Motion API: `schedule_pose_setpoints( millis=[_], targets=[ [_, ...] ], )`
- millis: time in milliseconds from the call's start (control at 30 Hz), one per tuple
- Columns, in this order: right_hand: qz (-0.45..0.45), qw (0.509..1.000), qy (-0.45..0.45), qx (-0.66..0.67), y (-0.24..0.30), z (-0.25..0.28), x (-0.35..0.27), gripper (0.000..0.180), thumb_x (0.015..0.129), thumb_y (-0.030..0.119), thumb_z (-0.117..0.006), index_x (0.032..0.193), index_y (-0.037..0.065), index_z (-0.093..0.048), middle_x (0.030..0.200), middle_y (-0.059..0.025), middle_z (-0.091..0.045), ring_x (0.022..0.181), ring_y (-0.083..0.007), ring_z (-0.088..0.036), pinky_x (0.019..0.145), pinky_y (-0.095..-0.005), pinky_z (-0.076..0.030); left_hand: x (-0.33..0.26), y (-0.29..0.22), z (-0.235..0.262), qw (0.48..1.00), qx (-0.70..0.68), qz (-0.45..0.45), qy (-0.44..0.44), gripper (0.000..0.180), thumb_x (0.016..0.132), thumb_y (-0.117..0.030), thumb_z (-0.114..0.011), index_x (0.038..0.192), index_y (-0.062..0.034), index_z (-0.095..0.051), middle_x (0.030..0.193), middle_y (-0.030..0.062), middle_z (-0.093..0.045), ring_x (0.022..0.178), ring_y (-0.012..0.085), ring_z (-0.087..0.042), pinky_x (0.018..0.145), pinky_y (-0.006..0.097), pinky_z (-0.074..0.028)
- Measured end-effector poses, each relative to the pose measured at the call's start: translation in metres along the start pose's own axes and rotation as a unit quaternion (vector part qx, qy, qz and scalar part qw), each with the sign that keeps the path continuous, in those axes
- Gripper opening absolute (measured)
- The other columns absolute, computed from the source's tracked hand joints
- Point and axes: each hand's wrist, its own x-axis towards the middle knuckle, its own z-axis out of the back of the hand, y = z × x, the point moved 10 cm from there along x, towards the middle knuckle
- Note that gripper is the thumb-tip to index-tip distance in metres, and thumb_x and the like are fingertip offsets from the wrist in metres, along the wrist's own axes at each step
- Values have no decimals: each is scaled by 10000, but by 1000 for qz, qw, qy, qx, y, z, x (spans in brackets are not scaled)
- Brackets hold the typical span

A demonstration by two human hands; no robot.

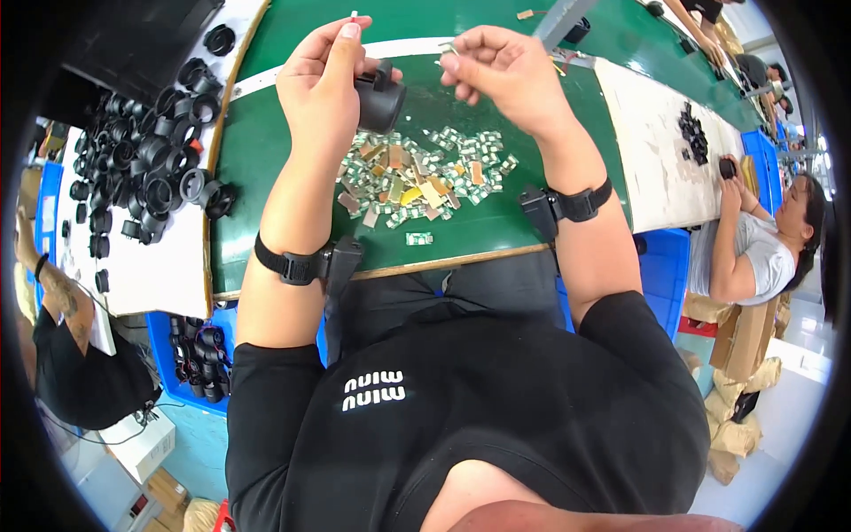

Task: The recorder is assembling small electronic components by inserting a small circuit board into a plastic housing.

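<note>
My left hand (321, 89) is closed around a black cylindrical plastic housing (381, 105). A small white-and-red piece (355, 16), perhaps a wire's connector, sticks up at its thumb and fingertip. To the right, my right hand (505, 75) pinches a small green-and-white piece (447, 48) that looks like a circuit board, partly hidden by the fingers. Between and below both hands, a pile of small circuit boards (470, 151) lies on the green table (266, 195), mixed with yellow and brown flat pieces. One board (419, 238) sits apart near the front edge.
Many black ring-shaped parts (160, 168) cover a white board at the left. Blue bins (660, 266) stand below the table edge on both sides. At the right, a person (753, 239) handles a black part beside a white board (651, 151). A grey metal post (560, 22) rises beyond my right hand.
</note>
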Motion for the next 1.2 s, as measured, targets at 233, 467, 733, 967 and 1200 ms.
schedule_pose_setpoints(
  millis=[233, 467, 733, 967, 1200],
  targets=[
    [178, 977, -115, -2, 32, 21, -7, 171, 950, 166, -780, 957, -4, -767, 773, -10, -711, 665, -38, -613, 602, -196, -487, -23, 14, -36, 984, 134, 15, 117, 165, 1043, -115, -600, 1011, 29, -675, 928, 61, -715, 688, 143, -729, 611, 262, -557],
    [108, 994, -18, -10, 33, 7, -13, 90, 952, 74, -764, 963, -13, -783, 731, 16, -681, 619, -23, -530, 533, -215, -386, -28, 18, -43, 951, 262, -7, 162, 165, 1020, -108, -586, 946, 3, -683, 819, 20, -701, 713, 100, -714, 631, 255, -534],
    [56, 998, -6, 33, 25, 3, -15, 100, 949, 74, -765, 945, -23, -784, 713, -6, -694, 607, -34, -567, 523, -207, -407, -32, 20, -50, 966, 175, 43, 184, 162, 1018, -106, -587, 947, 13, -672, 771, 42, -678, 675, 127, -707, 586, 272, -559],
    [69, 997, -5, 17, 28, 0, -16, 116, 950, 74, -755, 923, -35, -781, 698, -21, -694, 605, -39, -581, 526, -205, -426, -34, 24, -47, 952, 246, 29, 177, 148, 1008, -110, -628, 967, 12, -702, 745, 27, -693, 665, 108, -697, 597, 249, -526],
    [64, 990, 0, 126, -4, -12, -10, 155, 963, 131, -758, 896, -4, -720, 780, -16, -701, 678, -49, -625, 597, -215, -506, -39, -11, -50, 905, 341, -226, 115, 51, 903, -49, -729, 897, 1, -732, 689, 73, -681, 582, 138, -643, 560, 283, -502]
  ],
)
